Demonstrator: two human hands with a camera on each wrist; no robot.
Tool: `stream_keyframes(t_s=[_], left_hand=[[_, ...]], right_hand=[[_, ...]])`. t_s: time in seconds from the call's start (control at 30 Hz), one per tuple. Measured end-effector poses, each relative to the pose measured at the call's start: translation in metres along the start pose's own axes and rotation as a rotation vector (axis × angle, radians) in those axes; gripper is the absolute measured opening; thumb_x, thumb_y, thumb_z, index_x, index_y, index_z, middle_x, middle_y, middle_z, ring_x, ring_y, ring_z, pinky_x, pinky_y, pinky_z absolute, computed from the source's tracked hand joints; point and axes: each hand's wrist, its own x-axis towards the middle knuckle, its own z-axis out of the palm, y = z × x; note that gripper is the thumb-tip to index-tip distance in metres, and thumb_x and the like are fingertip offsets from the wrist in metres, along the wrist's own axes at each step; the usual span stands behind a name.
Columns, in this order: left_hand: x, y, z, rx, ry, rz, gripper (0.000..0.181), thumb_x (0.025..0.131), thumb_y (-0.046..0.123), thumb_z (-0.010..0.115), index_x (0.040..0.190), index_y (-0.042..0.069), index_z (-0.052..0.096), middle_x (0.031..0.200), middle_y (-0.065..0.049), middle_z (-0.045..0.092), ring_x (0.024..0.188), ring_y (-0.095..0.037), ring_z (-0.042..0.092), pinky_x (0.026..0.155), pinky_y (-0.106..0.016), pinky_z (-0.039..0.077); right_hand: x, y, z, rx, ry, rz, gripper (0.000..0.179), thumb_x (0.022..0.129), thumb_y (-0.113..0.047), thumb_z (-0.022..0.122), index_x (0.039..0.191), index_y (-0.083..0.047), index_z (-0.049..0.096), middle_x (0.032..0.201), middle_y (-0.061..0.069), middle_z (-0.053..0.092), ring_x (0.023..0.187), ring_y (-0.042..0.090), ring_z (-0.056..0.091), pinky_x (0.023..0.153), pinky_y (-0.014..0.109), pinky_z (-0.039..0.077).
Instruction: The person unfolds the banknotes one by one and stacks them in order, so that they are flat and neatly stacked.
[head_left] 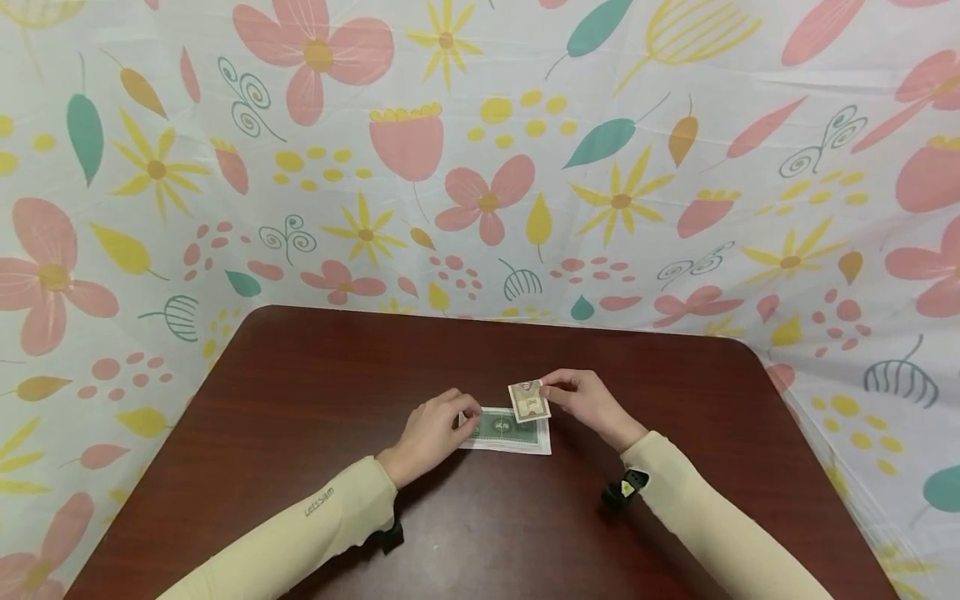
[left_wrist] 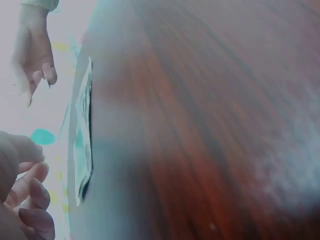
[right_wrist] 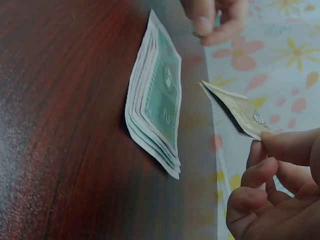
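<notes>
A stack of green banknotes (head_left: 504,427) lies on the table, its layered edges showing in the right wrist view. Over the stack's far right corner, my right hand (head_left: 588,402) pinches a small brown banknote (head_left: 529,402) between thumb and finger. That note (right_wrist: 237,111) is raised above the stack in the right wrist view, bent, with a dark underside. My left hand (head_left: 435,432) hovers at the stack's left end, fingers loosely bent. Nothing shows between the left fingers (left_wrist: 39,192) in the left wrist view.
The dark red-brown wooden table (head_left: 337,358) has rounded far corners. Behind it and along its sides hangs a white cloth (head_left: 480,275) printed with flowers and leaves. A black strap device (head_left: 626,490) sits at the right wrist.
</notes>
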Motion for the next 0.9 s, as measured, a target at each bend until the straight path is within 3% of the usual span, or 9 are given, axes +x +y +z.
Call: stream_keyframes(t_s=[0.13,0.27,0.37,0.53,0.77,0.9], left_hand=[[0.003,0.005,-0.002,-0.048,0.015,-0.035,0.008,0.099,0.021,0.073,0.107,0.018,0.075,0.096,0.008,0.067,0.064,-0.003,0.051,0.059,-0.027,0.045],[0.003,0.01,-0.002,-0.091,-0.017,-0.055,0.013,0.1,0.023,0.072,0.112,0.018,0.075,0.102,0.004,0.072,0.064,-0.003,0.053,0.061,-0.027,0.046],[0.001,0.013,-0.001,-0.117,-0.039,-0.046,0.014,0.1,0.022,0.073,0.113,0.017,0.076,0.104,0.003,0.074,0.067,-0.003,0.056,0.063,-0.026,0.048],[-0.002,0.016,0.001,-0.127,-0.055,-0.029,0.006,0.098,0.02,0.074,0.102,0.018,0.078,0.098,0.006,0.076,0.067,-0.001,0.055,0.062,-0.024,0.047],[-0.005,0.018,0.003,-0.17,-0.078,-0.052,0.007,0.098,0.024,0.075,0.1,0.017,0.078,0.094,0.007,0.075,0.061,0.002,0.052,0.061,-0.022,0.046],[-0.005,0.016,0.005,-0.224,-0.089,-0.029,0.004,0.097,0.019,0.076,0.097,0.016,0.078,0.09,0.005,0.077,0.065,0.001,0.057,0.062,-0.021,0.047]], right_hand=[[-0.002,-0.005,0.005,-0.065,-0.035,-0.08,0.014,0.099,-0.013,0.07,0.108,-0.006,0.078,0.107,0.009,0.074,0.09,0.02,0.061,0.077,0.034,0.05],[-0.006,-0.009,0.01,-0.178,-0.106,-0.197,0.011,0.099,-0.01,0.07,0.104,-0.009,0.079,0.105,0.005,0.075,0.094,0.017,0.063,0.083,0.037,0.052],[-0.009,-0.013,0.011,-0.221,-0.174,-0.254,0.01,0.099,-0.01,0.069,0.103,-0.012,0.079,0.101,0.001,0.075,0.088,0.014,0.062,0.08,0.035,0.051],[-0.01,-0.016,0.012,-0.23,-0.254,-0.284,0.011,0.1,-0.011,0.068,0.104,-0.012,0.078,0.098,-0.003,0.075,0.083,0.009,0.06,0.074,0.029,0.049],[-0.01,-0.022,0.014,-0.229,-0.292,-0.305,0.011,0.1,-0.009,0.068,0.103,-0.012,0.079,0.096,-0.005,0.074,0.082,0.008,0.059,0.074,0.027,0.049],[-0.01,-0.025,0.016,-0.226,-0.304,-0.321,0.011,0.1,-0.01,0.069,0.103,-0.013,0.079,0.096,-0.005,0.074,0.082,0.007,0.059,0.073,0.026,0.048]])
